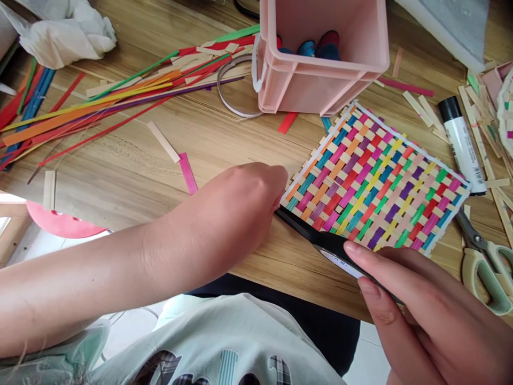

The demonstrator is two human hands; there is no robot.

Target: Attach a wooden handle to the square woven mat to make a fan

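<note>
A colourful woven mat of thin flat strips lies on the table, with white edging along several sides. My left hand is closed at its left corner; the fingertips are mostly hidden behind the hand and seem to pinch that corner. Between thumb and fingers, my right hand grips a slim black tool with a white label on its side. The tool lies along the mat's near edge, its tip beside my left fingers. Its exact kind is unclear.
A pink bin with small containers inside stands behind the mat. Loose coloured strips spread across the left of the wooden table. Scissors and a white tube with a black cap lie to the right, near plain strip offcuts.
</note>
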